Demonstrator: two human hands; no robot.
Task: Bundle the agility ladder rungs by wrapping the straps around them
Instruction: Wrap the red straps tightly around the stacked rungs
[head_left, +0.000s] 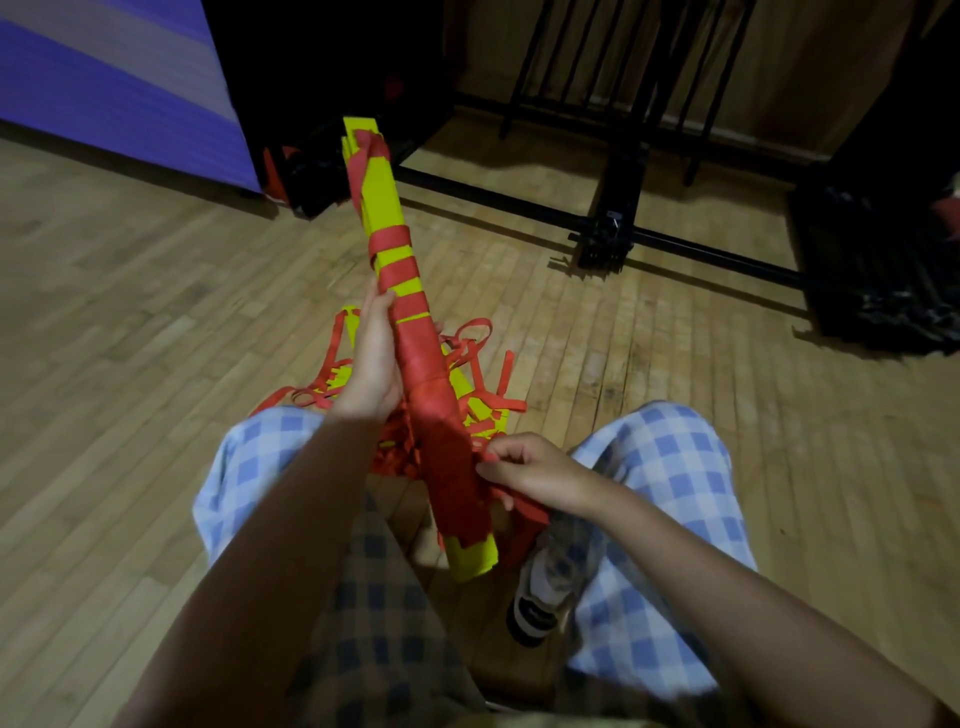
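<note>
The wood floor (156, 312) under you is pale strip boarding, worn, with dark seams. A purple ribbed mat (114, 78) stands against the far left. A black metal rack (613, 171), made of thin bars on a long base rail, crosses the far right side, with a dark heap (883, 270) beside it that cannot be made out.

You are seated with knees apart in blue-and-white checked trousers (660, 467); one grey and black shoe (540, 597) shows between them.

The bundle of rungs (384, 192) is a long flat stack of yellow-green plastic slats, held up at a slant between your knees, far end pointing away, near end low by the shoe. Red woven straps (415, 364) wind around it: solid over the lower half, in spaced bands higher up, with a loose knot-like bunch at the far tip.

A second ladder pile (478, 384) lies on the floor behind the bundle, yellow slats tangled in loose red loops, partly hidden by your left forearm.

Your left hand (371, 358) grips the bundle at mid-length, fingers wrapped behind it. Your right hand (530, 467) is near the lower end, its fingers (493, 470) pinching a red strap end against the wrapped part.
</note>
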